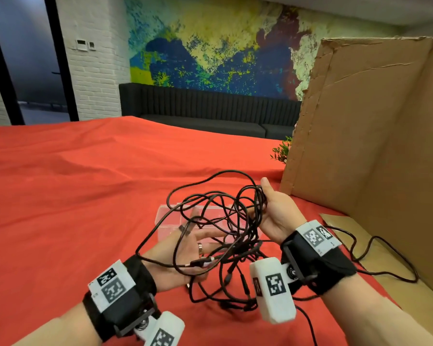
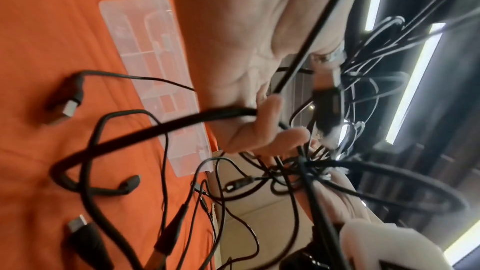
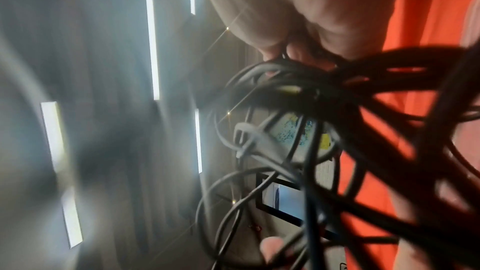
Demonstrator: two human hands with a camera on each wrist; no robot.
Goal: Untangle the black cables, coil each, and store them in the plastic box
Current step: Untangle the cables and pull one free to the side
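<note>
A tangle of black cables [image 1: 225,221] hangs between my two hands above the red cloth. My right hand [image 1: 273,208] grips a bunch of loops at the tangle's upper right, thumb pointing up; in the right wrist view the cables [image 3: 337,110] fan out from its fingers [image 3: 285,28]. My left hand [image 1: 190,250] lies palm up under the tangle, its fingers [image 2: 262,122] curled on a thick strand. Loose ends with plugs [image 2: 68,108] lie on the cloth. The clear plastic box [image 1: 165,216] sits on the cloth just behind the tangle, also seen open [image 2: 145,48].
A tall cardboard sheet [image 1: 373,121] stands at the right, with flat cardboard [image 1: 385,270] at its foot and a thin cable [image 1: 385,250] trailing over it. A small green plant [image 1: 283,151] peeks out behind it. Red cloth [image 1: 85,183] stretches left and ahead.
</note>
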